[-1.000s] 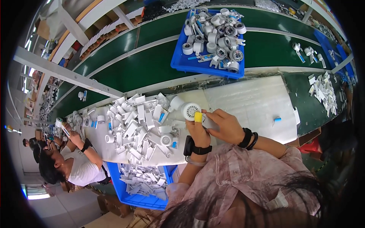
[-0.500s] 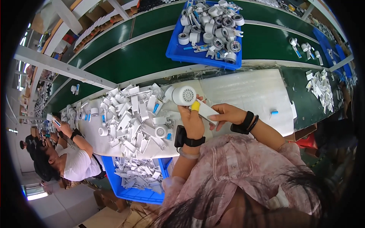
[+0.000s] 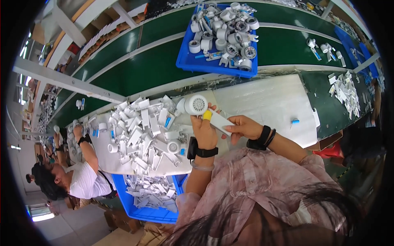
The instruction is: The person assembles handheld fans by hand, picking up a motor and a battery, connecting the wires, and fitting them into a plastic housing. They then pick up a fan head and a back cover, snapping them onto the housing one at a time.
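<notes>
A white handheld fan [image 3: 197, 105] with a round, slotted head is held above the front of the bench. My left hand [image 3: 205, 133] is closed around it just below the head; a yellow cover sits on one of its digits. The long flat white handle piece [image 3: 220, 119] slants down to the right, and my right hand [image 3: 246, 127] pinches its lower end. How the handle piece joins the head is hidden by my left fingers. Left of my hands lies a heap of white plastic handle shells [image 3: 141, 129], with another fan head [image 3: 173, 146] at its near edge.
Beyond the bench, a blue tray [image 3: 217, 70] full of fan heads stands on a green conveyor [image 3: 135, 76]. A blue bin [image 3: 158, 216] of white parts sits below the bench edge. More white pieces [image 3: 347, 92] lie at right. A co-worker [image 3: 88, 180] works at left.
My hands and the fan have shifted slightly in the picture, with the grip kept. At left, the co-worker's arm has reached farther forward.
</notes>
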A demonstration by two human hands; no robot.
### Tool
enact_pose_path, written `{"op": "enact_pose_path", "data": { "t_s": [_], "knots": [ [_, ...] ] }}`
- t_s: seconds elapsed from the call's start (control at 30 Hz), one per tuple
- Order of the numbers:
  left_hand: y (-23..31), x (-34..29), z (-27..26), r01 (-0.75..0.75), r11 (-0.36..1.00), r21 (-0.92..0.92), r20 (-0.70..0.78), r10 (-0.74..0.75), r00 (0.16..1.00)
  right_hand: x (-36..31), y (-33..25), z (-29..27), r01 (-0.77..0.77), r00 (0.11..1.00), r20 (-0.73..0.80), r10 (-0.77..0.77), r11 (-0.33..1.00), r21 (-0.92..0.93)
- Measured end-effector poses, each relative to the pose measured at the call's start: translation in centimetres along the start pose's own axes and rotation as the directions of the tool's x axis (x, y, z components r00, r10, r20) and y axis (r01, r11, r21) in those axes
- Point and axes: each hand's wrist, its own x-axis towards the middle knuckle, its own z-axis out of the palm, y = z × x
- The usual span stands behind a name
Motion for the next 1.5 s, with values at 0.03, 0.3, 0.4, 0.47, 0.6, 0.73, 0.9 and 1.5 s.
{"op": "enact_pose_path", "data": {
  "t_s": [0.03,0.3,0.4,0.47,0.6,0.73,0.9,1.5],
  "knots": [
    [0.1,0.3,-0.2,-0.006,1.000,-0.001,0.029,0.006,1.000,0.0,0.0,-0.1,0.025,1.000,-0.013,-0.025,1.000,-0.008],
    [1.0,9.2,-5.2,0.052,0.974,0.222,-0.029,-0.047,0.998,-0.4,4.9,-5.5,0.115,0.992,-0.040,-0.118,0.990,-0.083],
    [0.3,18.4,-13.4,-0.063,0.834,0.548,-0.053,0.110,0.993,-1.1,4.8,-6.4,0.105,0.990,-0.084,-0.116,0.986,-0.132],
    [-0.4,22.5,-11.0,-0.018,0.708,0.706,-0.114,0.139,0.984,-1.8,6.0,-8.3,0.085,0.982,-0.160,-0.102,0.990,-0.112],
    [-2.4,34.0,-17.1,0.001,0.496,0.868,-0.202,0.351,0.914,0.6,7.6,-10.3,0.182,0.972,-0.134,-0.193,0.979,-0.089],
    [-6.2,40.1,-20.1,-0.045,0.281,0.959,-0.066,0.373,0.926,-0.5,6.4,-11.0,0.210,0.963,-0.137,-0.234,0.963,-0.169],
    [-6.4,43.1,-25.0,-0.004,-0.005,1.000,0.006,0.473,0.881,0.0,5.5,-12.6,0.290,0.946,-0.075,-0.315,0.927,-0.240],
    [-5.6,20.0,-24.6,-0.292,0.647,0.705,0.104,0.312,0.944,-13.7,-10.4,-51.0,-0.618,-0.109,-0.830,-0.548,0.691,-0.375]
  ]
}}
